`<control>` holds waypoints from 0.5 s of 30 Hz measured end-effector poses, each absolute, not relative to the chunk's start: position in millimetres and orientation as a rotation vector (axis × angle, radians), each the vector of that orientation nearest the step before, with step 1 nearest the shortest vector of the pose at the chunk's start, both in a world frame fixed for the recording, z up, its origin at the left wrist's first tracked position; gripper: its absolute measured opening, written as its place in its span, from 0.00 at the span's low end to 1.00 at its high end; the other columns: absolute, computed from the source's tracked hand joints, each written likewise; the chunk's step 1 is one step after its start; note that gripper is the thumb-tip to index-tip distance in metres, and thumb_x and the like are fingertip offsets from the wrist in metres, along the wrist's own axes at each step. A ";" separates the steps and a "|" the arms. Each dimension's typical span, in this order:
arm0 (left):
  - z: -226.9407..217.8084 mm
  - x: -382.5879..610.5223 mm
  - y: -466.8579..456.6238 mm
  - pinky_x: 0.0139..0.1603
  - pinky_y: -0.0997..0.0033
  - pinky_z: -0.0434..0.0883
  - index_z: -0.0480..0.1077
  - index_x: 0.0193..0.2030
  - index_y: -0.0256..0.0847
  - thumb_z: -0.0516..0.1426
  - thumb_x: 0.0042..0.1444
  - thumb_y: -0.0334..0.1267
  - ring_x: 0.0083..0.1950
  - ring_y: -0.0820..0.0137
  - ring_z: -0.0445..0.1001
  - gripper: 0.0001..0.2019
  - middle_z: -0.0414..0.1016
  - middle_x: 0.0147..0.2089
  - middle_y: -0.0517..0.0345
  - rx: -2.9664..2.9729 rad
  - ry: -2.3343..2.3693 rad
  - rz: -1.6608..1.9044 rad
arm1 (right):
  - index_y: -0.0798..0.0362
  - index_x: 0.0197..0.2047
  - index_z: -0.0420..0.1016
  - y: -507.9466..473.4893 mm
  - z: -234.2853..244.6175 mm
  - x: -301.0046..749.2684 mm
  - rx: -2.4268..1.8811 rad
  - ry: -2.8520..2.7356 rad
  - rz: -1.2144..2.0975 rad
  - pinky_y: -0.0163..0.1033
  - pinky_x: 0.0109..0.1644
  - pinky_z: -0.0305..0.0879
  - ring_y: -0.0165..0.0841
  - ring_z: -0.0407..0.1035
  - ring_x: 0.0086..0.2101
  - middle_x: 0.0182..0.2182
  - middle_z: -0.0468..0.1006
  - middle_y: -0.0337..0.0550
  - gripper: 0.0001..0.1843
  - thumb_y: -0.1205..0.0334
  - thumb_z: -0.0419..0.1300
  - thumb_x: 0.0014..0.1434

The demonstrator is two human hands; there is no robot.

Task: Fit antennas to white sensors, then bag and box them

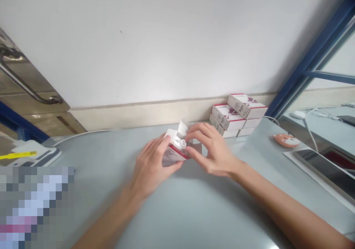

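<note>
My left hand (pixel 151 164) grips a small white carton (pixel 176 153) with a red edge, its fingers and thumb around the sides. The carton is tilted, with its white end flaps (pixel 183 129) standing open. A shiny, whitish, partly clear item (pixel 181 143) shows in the opening. At that opening is my right hand (pixel 212 149), its fingers curled and the tips of thumb and index finger closed at the shiny item. What exactly the item is cannot be made out, and the carton's inside is mostly hidden.
Several white-and-red cartons (pixel 238 112) are stacked against the wall at the right. Beyond my right arm lie an orange animal-faced object (pixel 287 140) and a dark tablet-like device (pixel 327 164). A white device (pixel 39 153) and a blurred-out patch occupy the left. A blue frame (pixel 310 57) rises at right.
</note>
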State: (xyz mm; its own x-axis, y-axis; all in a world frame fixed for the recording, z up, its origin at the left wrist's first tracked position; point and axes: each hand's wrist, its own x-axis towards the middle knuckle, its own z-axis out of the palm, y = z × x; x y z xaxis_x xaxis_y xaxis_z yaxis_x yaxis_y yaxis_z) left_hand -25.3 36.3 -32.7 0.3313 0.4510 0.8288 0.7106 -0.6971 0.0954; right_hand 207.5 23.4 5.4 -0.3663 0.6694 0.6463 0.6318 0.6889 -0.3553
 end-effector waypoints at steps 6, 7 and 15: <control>-37.3 -28.4 43.3 0.58 0.57 0.80 0.62 0.69 0.48 0.71 0.57 0.41 0.57 0.55 0.84 0.36 0.83 0.59 0.47 -2.246 -1.012 -1.256 | 0.47 0.46 0.78 27.6 3.1 202.1 -0.992 -1.901 0.104 0.47 0.53 0.71 0.40 0.75 0.46 0.45 0.80 0.47 0.06 0.56 0.63 0.69; -38.8 -28.7 44.6 0.58 0.56 0.80 0.62 0.69 0.47 0.72 0.56 0.42 0.57 0.54 0.84 0.37 0.83 0.59 0.46 -2.227 -1.044 -1.268 | 0.47 0.46 0.77 28.9 5.2 205.2 -1.004 -1.853 0.083 0.47 0.53 0.71 0.40 0.75 0.46 0.44 0.80 0.46 0.06 0.56 0.63 0.69; -38.5 -31.0 50.2 0.63 0.51 0.78 0.64 0.68 0.49 0.70 0.58 0.41 0.62 0.52 0.81 0.34 0.80 0.63 0.47 -2.204 -1.210 -1.281 | 0.52 0.40 0.75 48.1 2.6 239.6 -1.957 -1.960 -0.131 0.46 0.41 0.64 0.45 0.77 0.39 0.42 0.82 0.50 0.10 0.55 0.58 0.69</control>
State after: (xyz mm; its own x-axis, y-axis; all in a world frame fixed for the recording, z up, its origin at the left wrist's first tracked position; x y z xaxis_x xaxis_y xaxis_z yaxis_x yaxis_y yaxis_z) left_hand -31.0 50.2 -38.5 0.2401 0.5103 0.8258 0.7954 -0.5911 0.1340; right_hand 239.6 48.1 2.6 0.0303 0.9472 0.3193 0.9812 0.0327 -0.1900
